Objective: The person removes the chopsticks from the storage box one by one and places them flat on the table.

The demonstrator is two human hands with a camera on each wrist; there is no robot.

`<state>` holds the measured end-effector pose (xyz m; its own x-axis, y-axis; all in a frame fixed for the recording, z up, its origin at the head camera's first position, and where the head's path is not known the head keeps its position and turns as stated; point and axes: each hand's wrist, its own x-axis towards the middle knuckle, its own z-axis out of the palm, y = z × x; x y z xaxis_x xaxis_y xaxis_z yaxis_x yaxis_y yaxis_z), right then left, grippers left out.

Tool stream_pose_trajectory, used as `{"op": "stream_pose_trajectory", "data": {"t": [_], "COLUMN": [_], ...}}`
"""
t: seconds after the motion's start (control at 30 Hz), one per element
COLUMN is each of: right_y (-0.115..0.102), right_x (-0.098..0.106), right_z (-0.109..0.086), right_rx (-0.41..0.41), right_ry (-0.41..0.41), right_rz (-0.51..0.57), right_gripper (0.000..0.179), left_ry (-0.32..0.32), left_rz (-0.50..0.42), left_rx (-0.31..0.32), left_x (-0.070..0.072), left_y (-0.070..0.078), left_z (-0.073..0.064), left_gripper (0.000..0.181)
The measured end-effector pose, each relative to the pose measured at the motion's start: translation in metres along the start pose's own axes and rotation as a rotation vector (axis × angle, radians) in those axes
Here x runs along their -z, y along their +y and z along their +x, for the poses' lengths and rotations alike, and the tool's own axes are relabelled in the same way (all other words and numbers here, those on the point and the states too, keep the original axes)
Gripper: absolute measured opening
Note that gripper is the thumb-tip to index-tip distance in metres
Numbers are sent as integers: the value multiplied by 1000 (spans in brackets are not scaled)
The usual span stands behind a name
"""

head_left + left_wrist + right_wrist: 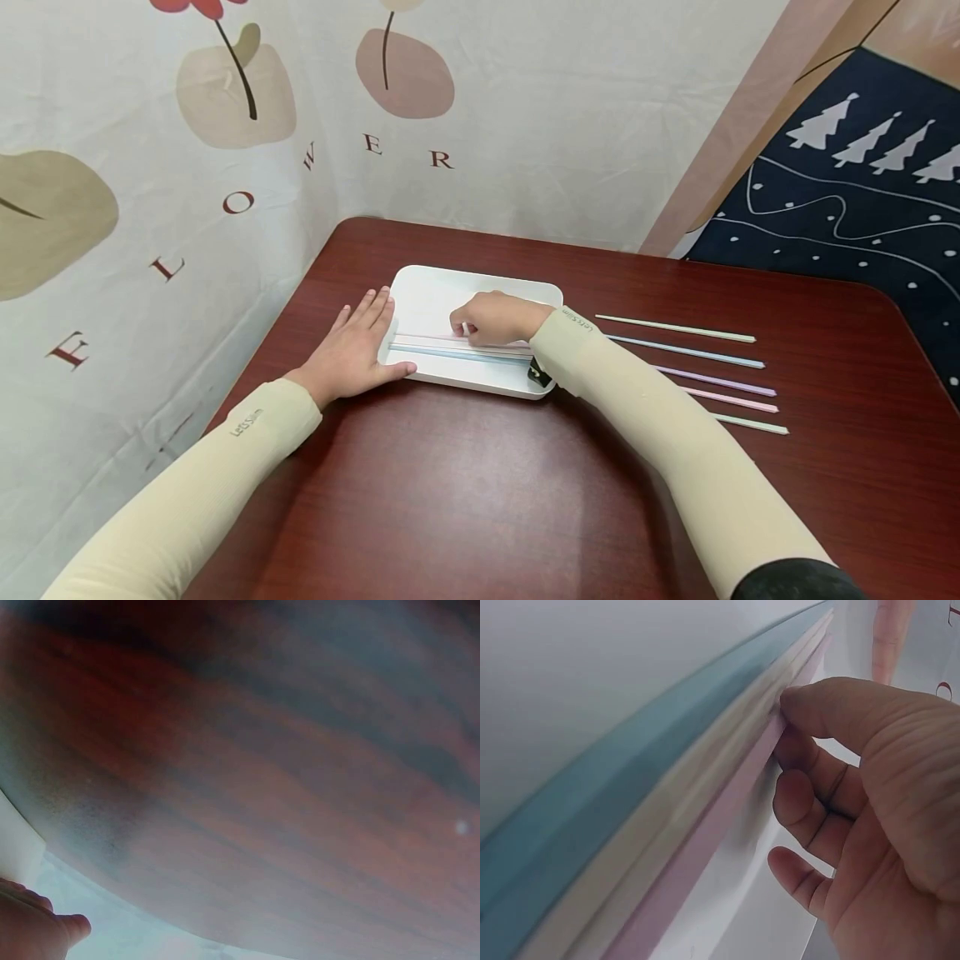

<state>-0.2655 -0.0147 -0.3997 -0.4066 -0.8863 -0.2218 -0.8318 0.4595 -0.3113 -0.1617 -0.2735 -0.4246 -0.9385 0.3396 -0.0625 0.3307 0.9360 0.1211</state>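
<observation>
A white tray (472, 287) lies on the table, with several long thin strips across it. My left hand (356, 346) rests spread at the tray's left end, thumb along the near rim. Over the tray, my right hand (495, 318) reaches down to the strips. In the right wrist view, its thumb and forefinger pinch a pink strip (718, 817). Cream strips (649, 832) run close beside the pink one, with a wider blue strip (630, 772) past them. The left wrist view shows mostly blurred table and part of the left hand (34, 926).
Right of the tray, several more strips lie roughly parallel: pale yellow (675, 327), blue (690, 352), purple (723, 382), pink (738, 401) and pale green (753, 423). My right forearm (645, 408) passes over some of their ends. A printed curtain (525, 167) hangs behind the dark red table (450, 483).
</observation>
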Motion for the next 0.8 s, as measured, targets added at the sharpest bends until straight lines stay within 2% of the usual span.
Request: {"op": "stream_pose_trajectory", "data": {"t": [0.23,0.37,0.53,0.8], "right_y": [-3,-5,-6,-10], "right_x": [-2,0,8,22], "right_z": [1,0,-4,-8], "right_rx": [-25,-37,-40,-12], "right_ry": [0,-6,8,37], "right_rz": [-34,-13,11,-14], "right_gripper": [13,16,21,22], "left_ry": [-4,-9,-10,-7], "left_rz": [-5,-4,-5,-8], "left_rx": [6,9,11,14], "left_x": [0,-1,0,1], "left_y": [0,0,1,1], "left_z": [0,0,1,0], "left_gripper": [118,119,119,118]}}
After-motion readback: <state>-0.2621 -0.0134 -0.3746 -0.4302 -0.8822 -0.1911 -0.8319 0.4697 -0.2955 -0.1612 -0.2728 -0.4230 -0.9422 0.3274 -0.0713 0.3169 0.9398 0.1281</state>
